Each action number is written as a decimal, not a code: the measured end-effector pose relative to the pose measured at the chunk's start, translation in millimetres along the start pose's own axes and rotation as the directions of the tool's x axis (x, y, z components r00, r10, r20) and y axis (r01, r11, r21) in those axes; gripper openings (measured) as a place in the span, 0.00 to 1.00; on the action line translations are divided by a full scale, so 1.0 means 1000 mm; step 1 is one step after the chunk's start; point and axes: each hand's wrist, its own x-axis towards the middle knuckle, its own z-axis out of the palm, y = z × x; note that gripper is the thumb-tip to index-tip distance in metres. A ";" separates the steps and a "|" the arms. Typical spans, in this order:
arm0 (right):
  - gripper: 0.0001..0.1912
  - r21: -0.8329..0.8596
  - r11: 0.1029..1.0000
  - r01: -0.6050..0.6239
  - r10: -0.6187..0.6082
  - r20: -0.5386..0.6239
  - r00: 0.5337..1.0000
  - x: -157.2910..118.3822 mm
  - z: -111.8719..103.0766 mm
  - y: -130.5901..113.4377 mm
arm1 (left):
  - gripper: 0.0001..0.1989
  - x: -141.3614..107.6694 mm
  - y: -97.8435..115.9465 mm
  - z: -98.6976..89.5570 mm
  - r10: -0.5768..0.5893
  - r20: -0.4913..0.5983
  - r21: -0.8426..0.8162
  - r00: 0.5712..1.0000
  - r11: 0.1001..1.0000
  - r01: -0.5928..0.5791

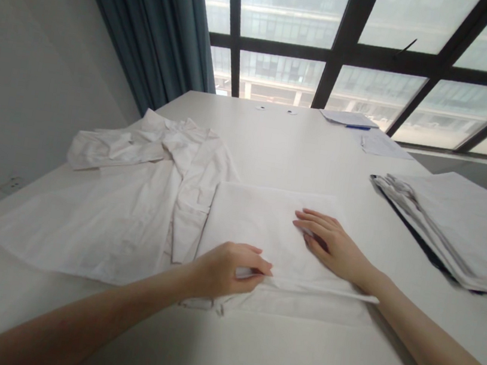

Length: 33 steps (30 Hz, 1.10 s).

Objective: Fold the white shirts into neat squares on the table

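A white garment (261,218), folded into a rough rectangle, lies on the white table in front of me. My left hand (231,270) pinches the fabric edge near its front, thumb and fingertips together on a raised fold. My right hand (330,240) rests on the right part of the cloth, its fingers stretched out and apart. Left of the folded cloth, a second white garment (130,215) with long sleeves is spread out, and its near sleeve touches the folded one.
A stack of folded white cloth (476,230) with a dark layer beneath lies at the right. Papers (347,118) and a blue pen (357,126) are at the table's far right. A blue curtain (157,25) and windows stand behind the table (285,146).
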 end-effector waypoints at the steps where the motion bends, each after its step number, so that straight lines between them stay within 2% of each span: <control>1: 0.19 0.003 1.000 -0.002 0.002 0.002 1.000 0.000 0.000 0.000 | 0.08 0.000 -0.001 0.000 -0.025 -0.024 -0.022 0.999 0.999 0.025; 7: 0.18 0.108 0.993 -0.044 0.043 0.010 0.999 -0.001 0.000 0.006 | 0.08 0.002 -0.003 -0.001 -0.089 -0.036 -0.097 0.995 0.992 0.086; 11: 0.15 0.342 0.926 -0.160 0.115 0.149 0.982 0.002 -0.017 0.000 | 0.09 0.003 -0.001 -0.003 -0.222 0.007 -0.164 0.975 0.962 0.220; 13: 0.16 0.440 0.860 -0.259 0.140 0.283 0.949 0.006 -0.030 -0.009 | 0.09 0.004 0.000 -0.006 -0.296 0.029 -0.201 0.955 0.934 0.295; 15: 0.15 0.471 0.822 -0.321 0.102 0.433 0.896 0.008 -0.041 -0.021 | 0.09 0.007 0.002 -0.009 -0.344 0.042 -0.229 0.938 0.911 0.344; 17: 0.14 0.451 0.839 -0.304 0.021 0.532 0.846 0.010 -0.047 -0.032 | 0.09 0.009 0.004 -0.014 -0.370 0.070 -0.234 0.927 0.897 0.375; 19: 0.17 0.400 0.885 -0.238 -0.031 0.561 0.827 0.010 -0.048 -0.041 | 0.08 0.010 0.008 -0.019 -0.369 0.111 -0.216 0.923 0.897 0.385; 22: 0.19 0.282 0.951 -0.130 -0.049 0.549 0.834 0.008 -0.043 -0.050 | 0.06 0.009 0.018 -0.028 -0.331 0.169 -0.115 0.928 0.929 0.353; 26: 0.14 0.201 0.977 -0.065 -0.052 0.528 0.848 0.008 -0.038 -0.054 | 0.11 0.002 0.034 -0.039 -0.294 0.302 0.161 0.907 0.953 0.255; 29: 0.12 0.225 0.971 -0.080 -0.049 0.516 0.855 0.009 -0.039 -0.052 | 0.13 -0.002 0.046 -0.044 -0.308 0.335 0.331 0.890 0.923 0.195; 33: 0.09 0.265 0.949 -0.170 0.010 0.514 0.857 0.010 -0.040 -0.047 | 0.07 -0.004 0.054 -0.047 -0.335 0.333 0.516 0.881 0.847 0.127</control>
